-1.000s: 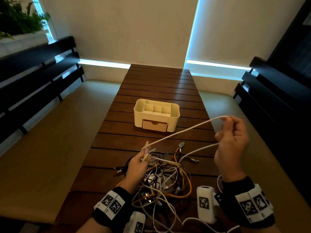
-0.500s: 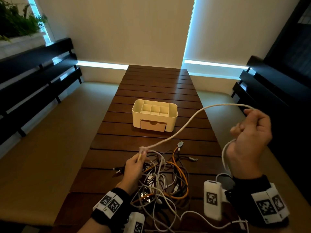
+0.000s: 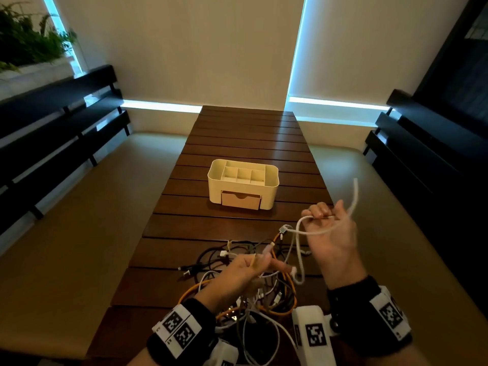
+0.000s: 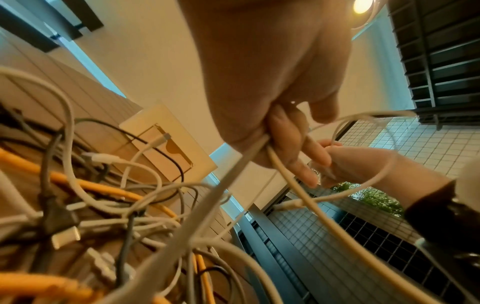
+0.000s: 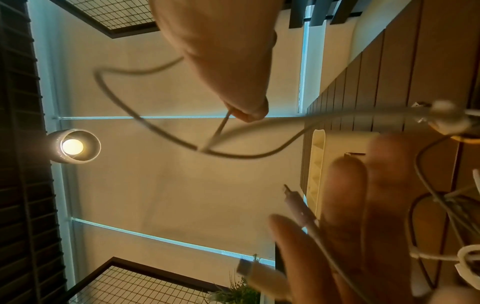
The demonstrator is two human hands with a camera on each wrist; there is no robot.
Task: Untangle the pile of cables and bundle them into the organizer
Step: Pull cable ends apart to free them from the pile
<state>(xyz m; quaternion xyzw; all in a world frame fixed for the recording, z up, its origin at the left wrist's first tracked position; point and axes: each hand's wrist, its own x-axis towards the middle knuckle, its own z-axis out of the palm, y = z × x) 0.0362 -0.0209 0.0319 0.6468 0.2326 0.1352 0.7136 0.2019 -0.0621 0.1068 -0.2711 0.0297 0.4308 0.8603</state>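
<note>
A cream organizer with divided top compartments and a small drawer stands mid-table. The tangled pile of white, orange and dark cables lies at the table's near end. My left hand hovers just over the pile and pinches a white cable. In the left wrist view the strands run out between thumb and fingers. My right hand is raised to the right of the pile, fingers curled round the same cable, which loops over its back and hangs down between both hands. In the right wrist view the cable leaves the hand's tip.
The brown slatted table runs away from me, bare beyond the organizer. Dark benches line both sides, with tan floor between them and the table. A plant sits at the far left.
My right hand has swung in from the far right toward the pile, folding the stretched cable into a slack loop. My left hand has shifted slightly right and still pinches the cable.
</note>
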